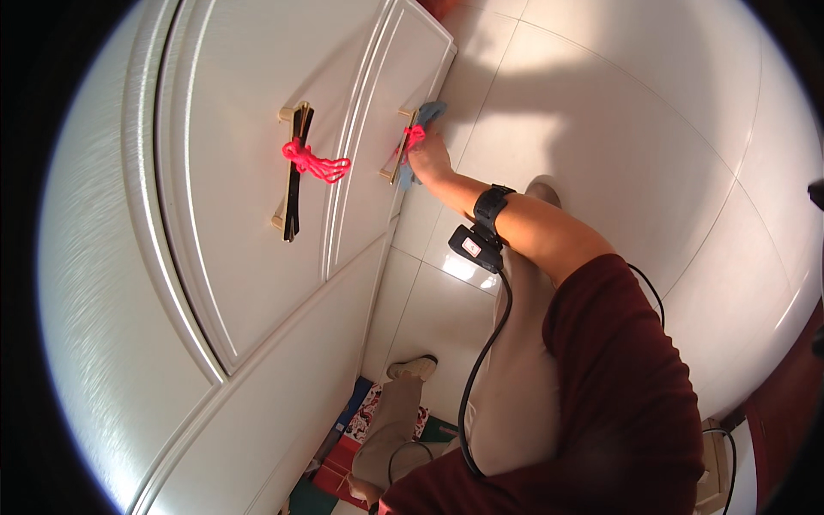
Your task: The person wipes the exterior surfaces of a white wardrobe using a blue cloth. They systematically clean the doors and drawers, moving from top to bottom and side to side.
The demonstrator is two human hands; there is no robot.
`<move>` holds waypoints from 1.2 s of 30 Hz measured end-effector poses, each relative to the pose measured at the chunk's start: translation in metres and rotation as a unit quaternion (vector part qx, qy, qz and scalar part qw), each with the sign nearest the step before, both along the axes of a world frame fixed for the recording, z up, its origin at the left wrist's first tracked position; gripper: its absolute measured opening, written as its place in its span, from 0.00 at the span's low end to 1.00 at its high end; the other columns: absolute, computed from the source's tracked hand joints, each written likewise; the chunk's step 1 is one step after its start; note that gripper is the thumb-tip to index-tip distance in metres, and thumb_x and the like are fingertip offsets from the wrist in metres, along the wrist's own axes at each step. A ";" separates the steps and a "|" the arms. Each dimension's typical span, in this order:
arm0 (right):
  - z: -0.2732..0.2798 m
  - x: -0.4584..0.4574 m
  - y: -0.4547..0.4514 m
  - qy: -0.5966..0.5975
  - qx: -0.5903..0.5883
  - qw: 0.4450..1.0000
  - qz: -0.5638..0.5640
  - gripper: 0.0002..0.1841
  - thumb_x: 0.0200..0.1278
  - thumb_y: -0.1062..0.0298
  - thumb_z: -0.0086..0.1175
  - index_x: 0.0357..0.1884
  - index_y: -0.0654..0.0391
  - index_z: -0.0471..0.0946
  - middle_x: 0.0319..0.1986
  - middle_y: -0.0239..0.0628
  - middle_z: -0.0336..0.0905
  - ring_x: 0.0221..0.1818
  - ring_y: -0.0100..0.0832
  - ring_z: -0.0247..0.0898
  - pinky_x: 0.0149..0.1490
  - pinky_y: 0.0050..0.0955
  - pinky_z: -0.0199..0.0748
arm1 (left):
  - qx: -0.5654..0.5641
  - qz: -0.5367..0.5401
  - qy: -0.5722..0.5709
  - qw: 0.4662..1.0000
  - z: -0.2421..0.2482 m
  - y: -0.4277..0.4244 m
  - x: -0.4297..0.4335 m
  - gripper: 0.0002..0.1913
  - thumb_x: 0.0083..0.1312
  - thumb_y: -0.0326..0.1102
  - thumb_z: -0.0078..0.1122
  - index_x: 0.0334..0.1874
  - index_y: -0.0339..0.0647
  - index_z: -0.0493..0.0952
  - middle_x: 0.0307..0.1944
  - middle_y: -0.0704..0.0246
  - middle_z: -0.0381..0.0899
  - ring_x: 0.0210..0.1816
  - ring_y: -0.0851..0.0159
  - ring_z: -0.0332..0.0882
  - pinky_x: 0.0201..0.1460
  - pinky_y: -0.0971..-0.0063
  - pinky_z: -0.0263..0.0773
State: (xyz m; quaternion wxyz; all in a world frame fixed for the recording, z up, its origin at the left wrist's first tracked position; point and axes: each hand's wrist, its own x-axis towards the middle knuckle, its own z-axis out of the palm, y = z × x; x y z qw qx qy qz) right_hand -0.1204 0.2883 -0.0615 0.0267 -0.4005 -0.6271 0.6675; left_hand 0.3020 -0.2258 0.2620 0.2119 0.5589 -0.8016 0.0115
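Observation:
My right hand (430, 158) grips a blue-grey cloth (430, 112) against a gold-and-dark door handle (400, 149) on a white panelled cabinet door. Pink-red cord (415, 135) is tied around this handle, beside my fingers. Nearer the picture's left, a second gold-and-dark handle (293, 199) carries a knotted bundle of pink-red cord (315, 164); no hand touches it. My left hand (364, 489) shows only in part at the bottom edge, low by my left leg; its fingers and anything in them are hard to make out.
White cabinet doors (251, 84) fill the left side. Pale floor tiles (618, 129) lie beyond my right arm. Red boxes (338, 467) and a patterned item (364, 412) stand near my left leg. A black cable (473, 386) hangs from the device strapped to my right forearm.

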 end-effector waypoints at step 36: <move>0.135 0.043 -0.055 -0.132 -0.579 0.778 0.206 0.09 0.63 0.66 0.42 0.32 0.56 0.73 0.24 0.34 0.75 0.24 0.30 0.72 0.28 0.36 0.71 | 0.020 0.003 -0.009 1.000 0.009 0.008 -0.009 0.24 0.65 0.50 0.52 0.35 0.29 0.81 0.30 0.56 0.81 0.29 0.55 0.78 0.33 0.56 0.73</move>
